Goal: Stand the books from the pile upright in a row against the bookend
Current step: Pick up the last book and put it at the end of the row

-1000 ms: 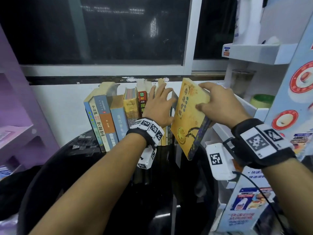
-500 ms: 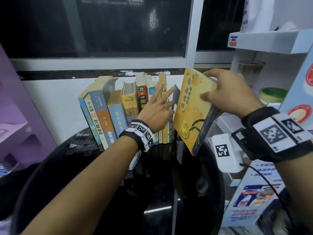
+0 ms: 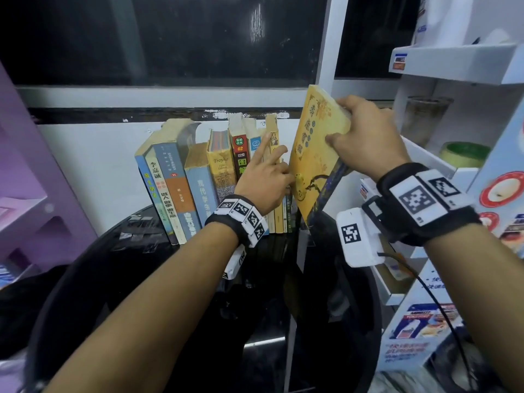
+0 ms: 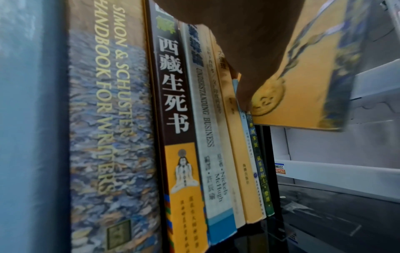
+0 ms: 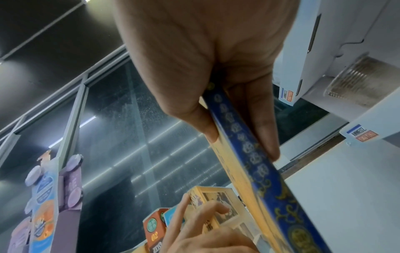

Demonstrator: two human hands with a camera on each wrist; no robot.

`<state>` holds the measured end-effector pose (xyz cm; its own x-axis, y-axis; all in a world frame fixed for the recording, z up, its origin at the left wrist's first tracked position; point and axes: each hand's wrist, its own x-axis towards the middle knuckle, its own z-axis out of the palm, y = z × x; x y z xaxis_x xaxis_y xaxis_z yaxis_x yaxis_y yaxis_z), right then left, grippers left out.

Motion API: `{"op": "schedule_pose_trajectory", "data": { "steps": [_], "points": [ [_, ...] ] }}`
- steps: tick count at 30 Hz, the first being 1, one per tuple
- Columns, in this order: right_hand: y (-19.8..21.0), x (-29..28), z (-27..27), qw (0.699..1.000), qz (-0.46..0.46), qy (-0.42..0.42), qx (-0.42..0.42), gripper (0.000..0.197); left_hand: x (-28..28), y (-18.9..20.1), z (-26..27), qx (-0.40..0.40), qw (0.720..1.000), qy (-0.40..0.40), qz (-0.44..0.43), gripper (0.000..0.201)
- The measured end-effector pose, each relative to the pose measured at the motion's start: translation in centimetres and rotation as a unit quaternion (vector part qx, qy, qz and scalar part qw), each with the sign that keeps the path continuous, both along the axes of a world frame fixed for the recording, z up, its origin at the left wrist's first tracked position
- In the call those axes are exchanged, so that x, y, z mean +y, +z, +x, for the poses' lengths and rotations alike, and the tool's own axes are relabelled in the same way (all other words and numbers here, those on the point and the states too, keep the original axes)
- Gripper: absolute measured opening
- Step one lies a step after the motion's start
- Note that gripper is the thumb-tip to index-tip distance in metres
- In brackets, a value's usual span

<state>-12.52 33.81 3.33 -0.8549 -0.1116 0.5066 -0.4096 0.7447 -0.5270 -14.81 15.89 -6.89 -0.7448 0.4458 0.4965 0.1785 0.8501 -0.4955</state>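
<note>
Several books (image 3: 198, 180) stand upright in a row on the black round table (image 3: 141, 268), spines facing me. My left hand (image 3: 272, 154) rests on the spines at the row's right end with straight fingers (image 4: 244, 95), one pressing a thin book's spine. My right hand (image 3: 340, 121) grips a yellow book (image 3: 314, 160) with a blue spine (image 5: 249, 145) by its upper edge. It hangs tilted above the table, right beside the row, its lower corner near my left hand. No bookend is clearly seen.
White shelves (image 3: 453, 63) stand close on the right with a glass jar (image 3: 425, 117) and a green roll (image 3: 465, 154). A printed carton (image 3: 419, 336) is at the lower right, a purple rack (image 3: 34, 194) on the left. A dark window is behind the row.
My right hand has lifted the yellow book higher and turned it more upright beside the row. My left hand has slid down the spines toward the row's right end.
</note>
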Motion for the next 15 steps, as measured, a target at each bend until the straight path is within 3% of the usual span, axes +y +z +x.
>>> {"op": "schedule_pose_trajectory", "data": {
  "steps": [6, 15],
  "points": [
    [-0.9, -1.6, -2.0, 1.0, -0.016, -0.012, 0.002, 0.056, -0.1, -0.1, 0.0, 0.021, 0.999, -0.02, 0.015, 0.017],
    [-3.5, -3.6, -4.5, 0.999, 0.037, 0.004, 0.002, 0.05, -0.2, -0.8, -0.8, 0.036, 0.999, -0.014, 0.019, 0.015]
  ]
}}
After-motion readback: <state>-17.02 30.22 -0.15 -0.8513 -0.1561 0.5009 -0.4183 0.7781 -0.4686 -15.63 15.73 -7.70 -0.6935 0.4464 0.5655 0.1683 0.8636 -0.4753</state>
